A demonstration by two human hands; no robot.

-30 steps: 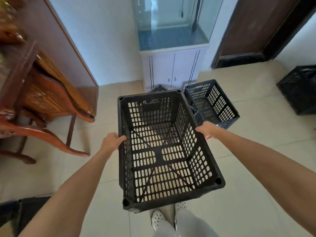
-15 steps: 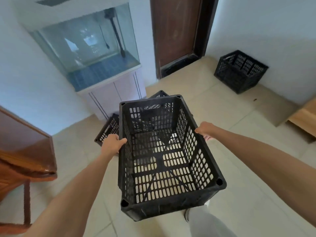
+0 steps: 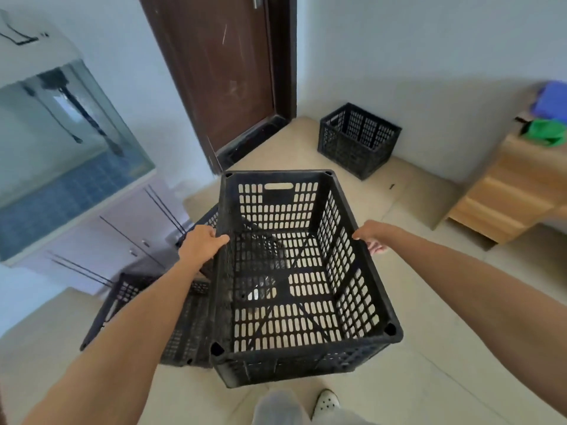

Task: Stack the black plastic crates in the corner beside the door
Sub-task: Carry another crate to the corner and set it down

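Observation:
I carry a black slotted plastic crate [image 3: 294,357] in mid-air in front of me, its open top facing up. My left hand [image 3: 201,245] grips its left rim and my right hand [image 3: 369,236] grips its right rim. A second black crate [image 3: 357,139] stands on the floor in the corner just right of the brown door [image 3: 221,72]. A third black crate [image 3: 184,329] lies on the floor below my left forearm, partly hidden by the carried crate.
A glass fish tank [image 3: 61,142] on a white cabinet [image 3: 129,237] fills the left side. A light wooden unit [image 3: 509,185] with blue and green items stands at the right. Beige tiled floor [image 3: 435,348] lies between me and the corner.
The view has swung to the right while I carry the crate: the door and the corner crate have come toward the middle, and the wooden furniture on the left has left the view.

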